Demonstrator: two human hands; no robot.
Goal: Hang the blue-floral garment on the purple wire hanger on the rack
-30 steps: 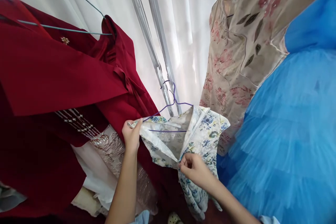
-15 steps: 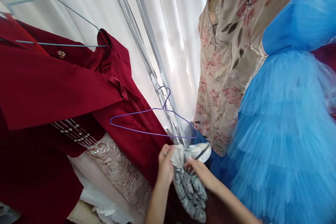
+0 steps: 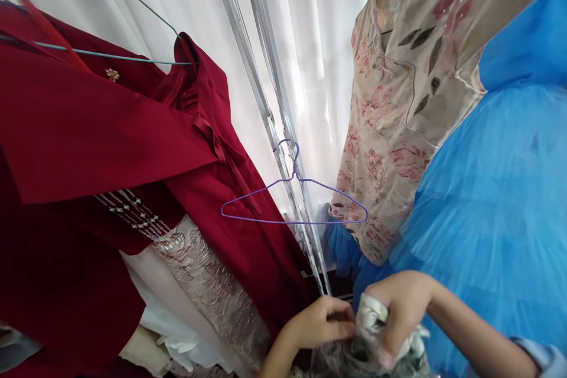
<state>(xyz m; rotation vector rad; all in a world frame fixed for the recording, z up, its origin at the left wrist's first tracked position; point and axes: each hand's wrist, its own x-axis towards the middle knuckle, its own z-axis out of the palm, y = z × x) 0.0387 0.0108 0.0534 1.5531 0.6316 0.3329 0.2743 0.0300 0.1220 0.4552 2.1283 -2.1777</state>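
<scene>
Gripping bunched white-and-grey-green cloth, the right hand is closed; the left hand curls beside it, its hold unclear. A thin purple wire hanger hangs above.

Bare left grip, bare right grip, light-blue right sleeve, perhaps folded back

The right hand clutches a crumpled garment below a purple hanger, the left hand close beside.

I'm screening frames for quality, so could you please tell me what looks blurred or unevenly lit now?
Head view throughout: white curtain glows brightest near centre; burgundy dress sinks into shadow at lower left; bunched garment at the bottom edge looks slightly blurred.
</scene>
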